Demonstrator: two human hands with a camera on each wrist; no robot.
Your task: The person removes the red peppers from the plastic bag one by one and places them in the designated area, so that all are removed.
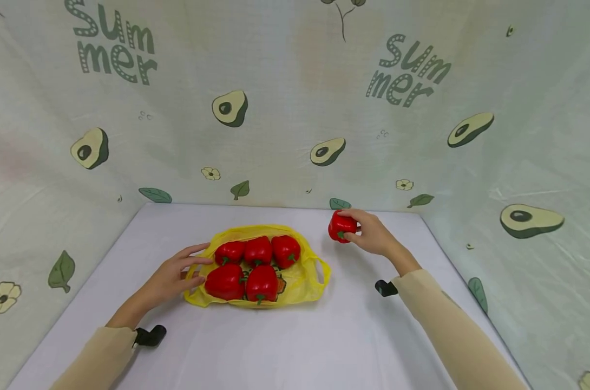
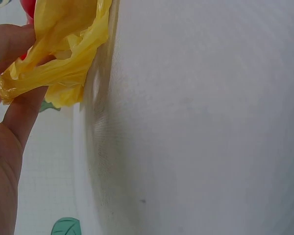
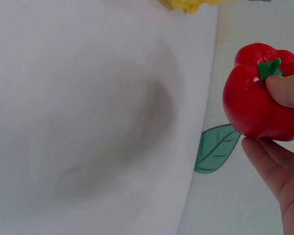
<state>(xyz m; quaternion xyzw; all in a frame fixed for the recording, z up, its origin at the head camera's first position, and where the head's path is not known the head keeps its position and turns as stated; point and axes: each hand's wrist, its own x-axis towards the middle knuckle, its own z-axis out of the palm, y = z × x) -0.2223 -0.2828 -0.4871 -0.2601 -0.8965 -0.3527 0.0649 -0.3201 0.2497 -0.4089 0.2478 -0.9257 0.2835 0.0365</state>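
My right hand (image 1: pixel 373 233) holds a red bell pepper (image 1: pixel 342 226) with a green stem in the air, right of a yellow plastic bag (image 1: pixel 302 281). In the right wrist view, the thumb presses beside the stem of that pepper (image 3: pixel 262 93) and the fingers support it from the opposite side. Several more red peppers (image 1: pixel 262 283) lie in two rows on the bag. My left hand (image 1: pixel 170 276) is at the bag's left end, its fingers spread and fairly straight. In the left wrist view, a digit passes behind the bag's handle strap (image 2: pixel 49 76).
The bag lies on a white tabletop (image 1: pixel 275 346). Behind and beside the table hangs a pale cloth (image 1: pixel 275 162) printed with avocados, leaves and flowers. The bag's right handle loop (image 1: pixel 326 271) lies toward the right hand.
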